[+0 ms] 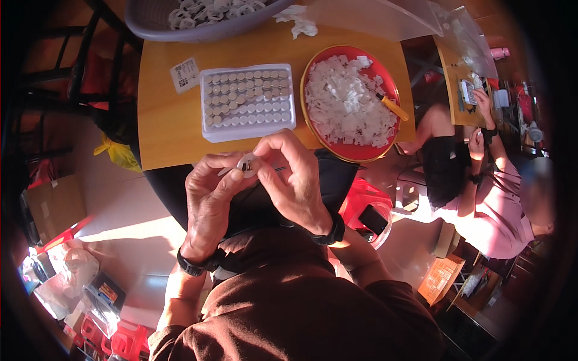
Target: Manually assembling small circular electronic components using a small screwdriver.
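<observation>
Close in front of my body, a small white round plastic part with a dark slot sits between my two hands. My left hand pinches it between thumb and fingers. From the other side, the thumb and forefinger of my right hand close on its right edge. A thin dark strip or rod shows under the right fingers; I cannot make out what it is. Just beyond my hands, a white plastic tray holds rows of short silvery cylinders, with white-topped ones toward the near right.
On the wooden table stand a red round tray of small white pieces, with an orange-handled tool, and a purple basin of white rings. A label sheet lies left. Another person works at right, near a red stool.
</observation>
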`<state>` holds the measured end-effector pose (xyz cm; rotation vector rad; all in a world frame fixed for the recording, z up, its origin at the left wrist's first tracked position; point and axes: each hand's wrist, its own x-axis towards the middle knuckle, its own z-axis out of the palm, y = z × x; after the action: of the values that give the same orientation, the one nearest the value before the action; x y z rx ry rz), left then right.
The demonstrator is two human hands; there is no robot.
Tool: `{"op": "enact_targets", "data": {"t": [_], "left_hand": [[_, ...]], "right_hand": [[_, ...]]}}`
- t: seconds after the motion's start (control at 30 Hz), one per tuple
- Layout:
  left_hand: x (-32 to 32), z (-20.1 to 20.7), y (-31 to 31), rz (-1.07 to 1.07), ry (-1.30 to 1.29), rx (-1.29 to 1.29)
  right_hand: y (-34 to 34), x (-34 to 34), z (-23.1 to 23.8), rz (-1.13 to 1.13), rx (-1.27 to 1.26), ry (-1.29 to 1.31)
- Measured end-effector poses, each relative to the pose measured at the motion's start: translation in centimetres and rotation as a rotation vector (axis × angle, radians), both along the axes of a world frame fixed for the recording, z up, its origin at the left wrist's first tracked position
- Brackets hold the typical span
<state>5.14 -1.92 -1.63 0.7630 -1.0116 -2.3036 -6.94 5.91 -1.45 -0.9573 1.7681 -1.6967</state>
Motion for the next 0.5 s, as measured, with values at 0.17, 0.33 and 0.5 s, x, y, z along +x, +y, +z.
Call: {"op": "enact_targets", "data": {"t": [0.17, 0.33, 0.5], "left_hand": [[-0.5, -0.5, 0.1, -0.086, 0.048, 0.035], [-0.9, 0.0, 0.8, -0.213, -0.036, 0.029], [-1.7, -0.1, 0.7, -0.233, -0.033, 0.035]], "right_hand": [[1.3, -1.3, 0.4, 0.053, -0.036, 0.155], [3.7, -3.7, 1.2, -0.048, 0.093, 0.235], [7.5, -10.9, -0.2, -0.361, 0.346, 0.576]]}}
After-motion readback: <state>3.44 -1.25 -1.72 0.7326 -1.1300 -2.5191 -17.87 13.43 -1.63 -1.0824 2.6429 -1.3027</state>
